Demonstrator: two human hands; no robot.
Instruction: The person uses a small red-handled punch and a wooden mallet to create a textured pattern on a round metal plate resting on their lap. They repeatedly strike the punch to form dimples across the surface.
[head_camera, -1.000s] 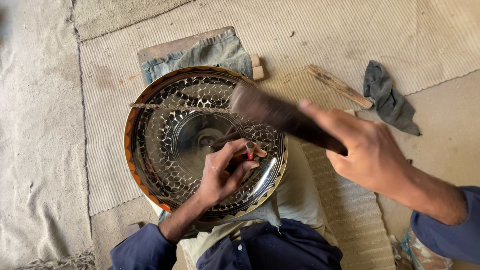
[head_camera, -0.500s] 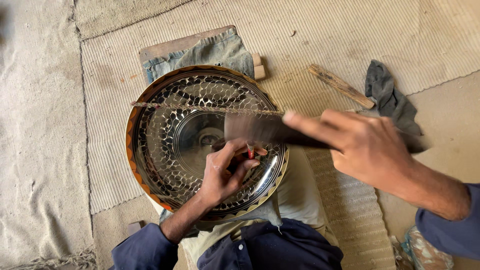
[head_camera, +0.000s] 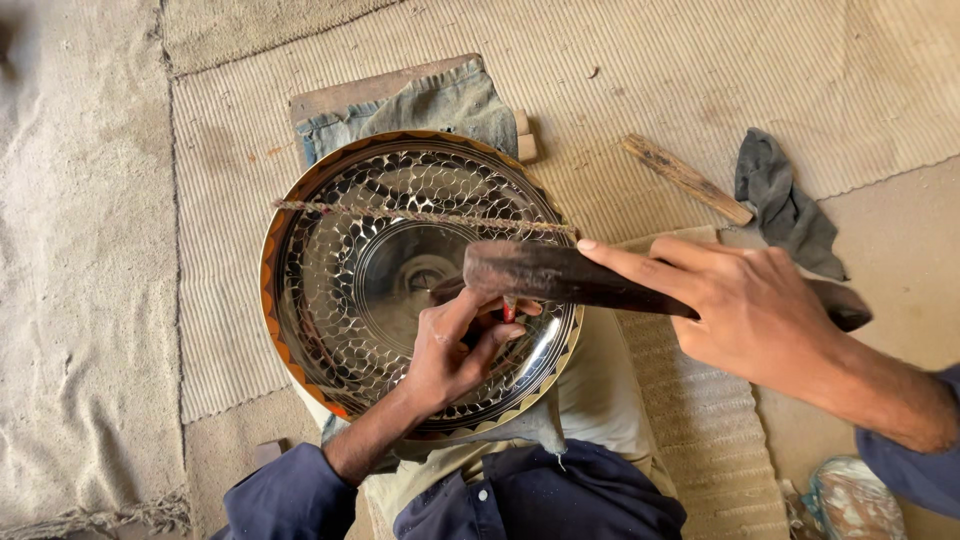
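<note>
seated on the floor, a person steadies a patterned metal tray (head_camera: 350, 300) on the lap, padded by cloth so it sits tilted toward the worker. the left hand (head_camera: 455, 350), fingers pinched shut, holds a small red-tipped punch (head_camera: 508, 310) upright against the tray's inner face. the right hand (head_camera: 750, 310) is closed around a dark mallet (head_camera: 540, 272), its head just above the punch. beyond lie a cord (head_camera: 420, 214), a wooden stick (head_camera: 688, 180) and a grey rag (head_camera: 785, 205).
</note>
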